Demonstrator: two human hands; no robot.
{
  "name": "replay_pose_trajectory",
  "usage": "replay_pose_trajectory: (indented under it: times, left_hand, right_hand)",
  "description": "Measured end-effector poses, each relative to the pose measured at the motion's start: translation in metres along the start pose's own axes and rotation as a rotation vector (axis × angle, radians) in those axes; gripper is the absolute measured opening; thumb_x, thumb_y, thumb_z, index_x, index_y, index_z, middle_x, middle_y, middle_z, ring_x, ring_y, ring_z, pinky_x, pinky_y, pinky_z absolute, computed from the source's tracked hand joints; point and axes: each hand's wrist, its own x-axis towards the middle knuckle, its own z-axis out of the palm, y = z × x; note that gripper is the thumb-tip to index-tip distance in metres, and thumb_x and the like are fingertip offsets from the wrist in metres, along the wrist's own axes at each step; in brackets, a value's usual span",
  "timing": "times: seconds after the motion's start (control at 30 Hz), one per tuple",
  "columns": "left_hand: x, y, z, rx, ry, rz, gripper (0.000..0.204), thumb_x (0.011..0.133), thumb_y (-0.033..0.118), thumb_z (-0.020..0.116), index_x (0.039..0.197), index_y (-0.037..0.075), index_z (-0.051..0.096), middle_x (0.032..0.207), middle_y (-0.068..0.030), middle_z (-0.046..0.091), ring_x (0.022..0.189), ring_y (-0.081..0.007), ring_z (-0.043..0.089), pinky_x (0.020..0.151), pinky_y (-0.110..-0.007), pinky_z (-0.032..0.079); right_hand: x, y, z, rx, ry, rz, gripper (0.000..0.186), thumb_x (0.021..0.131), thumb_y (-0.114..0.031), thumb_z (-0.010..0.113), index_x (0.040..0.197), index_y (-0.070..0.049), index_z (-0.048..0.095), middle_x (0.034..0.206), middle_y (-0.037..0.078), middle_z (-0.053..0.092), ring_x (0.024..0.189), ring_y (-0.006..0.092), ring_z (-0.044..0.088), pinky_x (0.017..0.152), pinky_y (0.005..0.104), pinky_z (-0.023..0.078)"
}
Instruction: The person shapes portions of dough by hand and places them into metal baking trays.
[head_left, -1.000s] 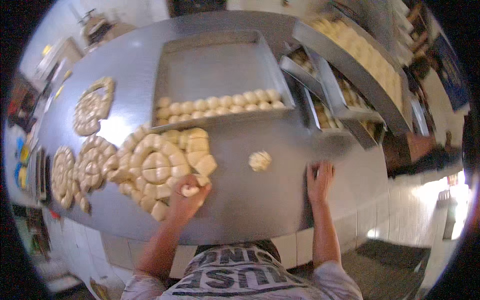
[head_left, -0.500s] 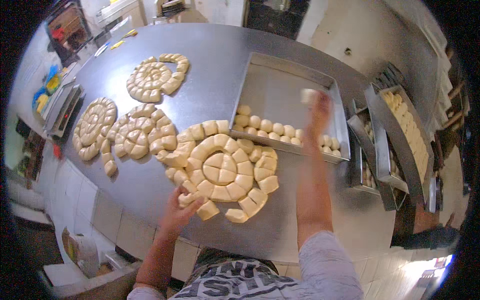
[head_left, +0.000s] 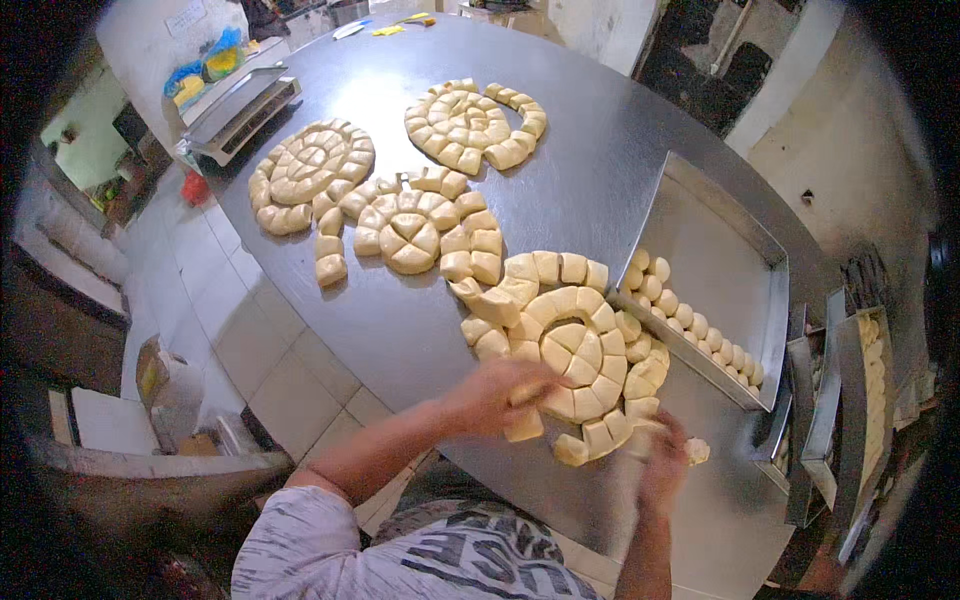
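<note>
Two grips: left grip (head_left: 517, 392) curled at cut dough coil (head_left: 580, 350), right grip (head_left: 665, 460) blurred beside small dough lump (head_left: 699, 452); cannot tell whether either holds anything. Coil lies on table (head_left: 400, 325), near tray (head_left: 715, 240). Dough probably soft, light, tacky, easily dented; pinch cut sides gently.

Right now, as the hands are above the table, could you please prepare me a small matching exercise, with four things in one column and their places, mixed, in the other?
Things
1. Dough balls
2. Left hand
3. Right hand
4. Group of overlapping trays

Places
A. Beside a small pale lump
B. At the far right of the picture
C. In rows along one side of a wide metal tray
D. At the lower left part of the nearest cut dough round

Right pairs: 1-C, 2-D, 3-A, 4-B
</note>
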Motion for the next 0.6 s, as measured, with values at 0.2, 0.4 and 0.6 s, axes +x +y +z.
replay_pose_trajectory:
  times: [0.2, 0.4, 0.6]
  left_hand:
    - [0.025, -0.059, -0.045, 0.751, 0.508, -0.005, 0.030, 0.077, 0.014, 0.062, 0.105, 0.004, 0.059, 0.099, -0.0129, 0.058, 0.107, -0.0313, 0.047, 0.092, -0.043, 0.038]
    - [0.017, -0.089, -0.049, 0.592, 0.573, -0.138, 0.036, 0.082, 0.022, 0.061, 0.110, 0.001, 0.053, 0.105, -0.0160, 0.057, 0.113, -0.0317, 0.043, 0.097, -0.043, 0.034]
    - [0.033, -0.017, -0.095, -0.068, 1.060, -0.128, 0.055, 0.093, 0.032, 0.048, 0.131, -0.002, 0.030, 0.124, -0.0147, 0.044, 0.116, -0.0179, 0.041, 0.097, -0.033, 0.036]
  right_hand:
    - [-0.072, 0.128, -0.139, -0.759, 0.616, -0.048, 0.048, 0.090, -0.029, 0.046, 0.125, 0.002, 0.044, 0.122, 0.019, 0.049, 0.113, 0.0308, 0.045, 0.098, 0.0418, 0.031]
    - [-0.002, 0.116, -0.136, -1.011, 0.644, 0.213, 0.049, 0.087, -0.033, 0.052, 0.119, 0.004, 0.045, 0.121, 0.023, 0.046, 0.118, 0.0372, 0.036, 0.105, 0.0439, 0.019]
    - [-0.074, 0.146, -0.167, -1.281, 0.639, -0.400, 0.018, 0.079, -0.016, 0.061, 0.086, 0.000, 0.054, 0.086, 0.015, 0.054, 0.086, 0.0321, 0.051, 0.085, 0.0451, 0.037]
